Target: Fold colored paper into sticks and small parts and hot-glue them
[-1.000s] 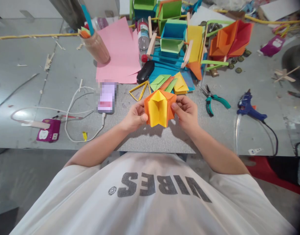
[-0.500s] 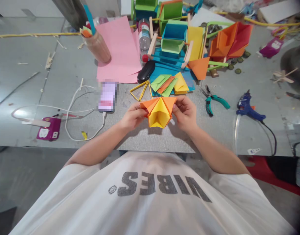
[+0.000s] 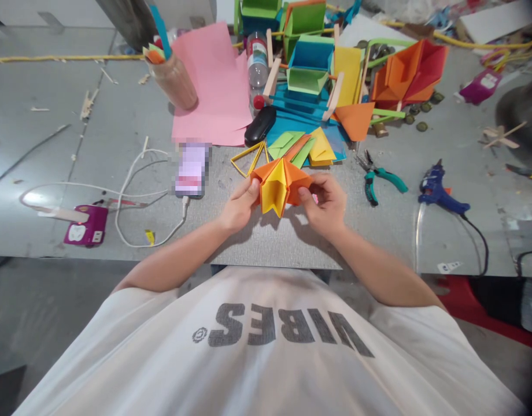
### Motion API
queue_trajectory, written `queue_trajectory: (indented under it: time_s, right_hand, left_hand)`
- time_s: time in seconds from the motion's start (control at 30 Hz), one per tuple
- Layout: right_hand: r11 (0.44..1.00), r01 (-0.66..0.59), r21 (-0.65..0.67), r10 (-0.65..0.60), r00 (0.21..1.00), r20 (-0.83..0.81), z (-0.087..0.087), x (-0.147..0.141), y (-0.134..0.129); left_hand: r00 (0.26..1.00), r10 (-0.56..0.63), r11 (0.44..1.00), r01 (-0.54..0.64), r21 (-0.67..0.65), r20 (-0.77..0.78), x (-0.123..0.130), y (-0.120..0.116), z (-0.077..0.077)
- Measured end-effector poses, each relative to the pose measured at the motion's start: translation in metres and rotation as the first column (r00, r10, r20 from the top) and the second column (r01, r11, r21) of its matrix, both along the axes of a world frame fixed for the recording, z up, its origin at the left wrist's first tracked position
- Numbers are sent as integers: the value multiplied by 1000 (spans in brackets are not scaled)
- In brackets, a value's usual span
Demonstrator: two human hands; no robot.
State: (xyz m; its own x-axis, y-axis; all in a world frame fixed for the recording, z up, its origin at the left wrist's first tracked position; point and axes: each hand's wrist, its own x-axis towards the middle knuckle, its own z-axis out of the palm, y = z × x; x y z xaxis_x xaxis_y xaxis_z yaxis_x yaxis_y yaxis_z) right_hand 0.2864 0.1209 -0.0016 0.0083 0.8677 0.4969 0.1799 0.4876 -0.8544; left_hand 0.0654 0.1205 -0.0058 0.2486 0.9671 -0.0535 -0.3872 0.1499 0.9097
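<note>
An orange and yellow folded paper piece [image 3: 272, 188] is held up over the near edge of the table, its yellow pleats facing me. My left hand [image 3: 240, 207] pinches its left side, thumb in front. On the other side my right hand [image 3: 324, 202] is closed on the orange flap, with thumb and fingertips at its edge. Just beyond lie folded green and orange papers [image 3: 287, 144], folded yellow paper [image 3: 321, 145] and a yellow triangular frame [image 3: 250, 159].
To the right lie teal-handled pliers [image 3: 381, 178] and a blue glue gun [image 3: 442, 190]. A phone [image 3: 191, 167] on a white cable is at left, near a purple power adapter [image 3: 87, 224]. Behind stand a bottle [image 3: 257, 60], pink paper [image 3: 214, 86] and a blue-green paper wheel [image 3: 308, 63].
The folded paper has been turned and its yellow opening squeezed narrower into pleats. It sits slightly higher and further left. Both hands still hold it, the left thumb now more on its front.
</note>
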Motion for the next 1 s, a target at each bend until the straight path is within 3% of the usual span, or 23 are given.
queue_trajectory:
  time_s: [0.13,0.23,0.33,0.47,0.57,0.8,0.9,1.0]
  right_hand:
    - [998,-62,15,61,996,63,3,-8,-12]
    - [990,-141,-7,141,987,79,4,-13,-19]
    - [985,-171,20,170,984,52,4,-13,-23]
    - [979,-177,100,179,984,-14,3,-9,-24]
    - [989,-114,91,119,992,-43,3,-3,-21]
    - [992,-111,67,101,986,133,21,6,-13]
    - [996,-86,7,85,990,114,24,4,-10]
    - [979,-121,-166,132,990,53,23,5,-6]
  left_hand:
    - [997,-79,991,81,105,-25,5,-6,2]
    - [979,-205,956,204,210,-20,8,-9,3]
    - [965,-248,929,261,264,-80,9,-10,2]
    - [976,-182,946,206,249,-118,5,-10,1]
    - [979,-162,954,187,234,-121,0,-9,1]
    - [931,-3,902,160,400,-365,-2,-8,5]
    - [888,33,902,171,397,-459,-1,-10,7]
    - [861,20,884,223,411,-509,-2,-10,6]
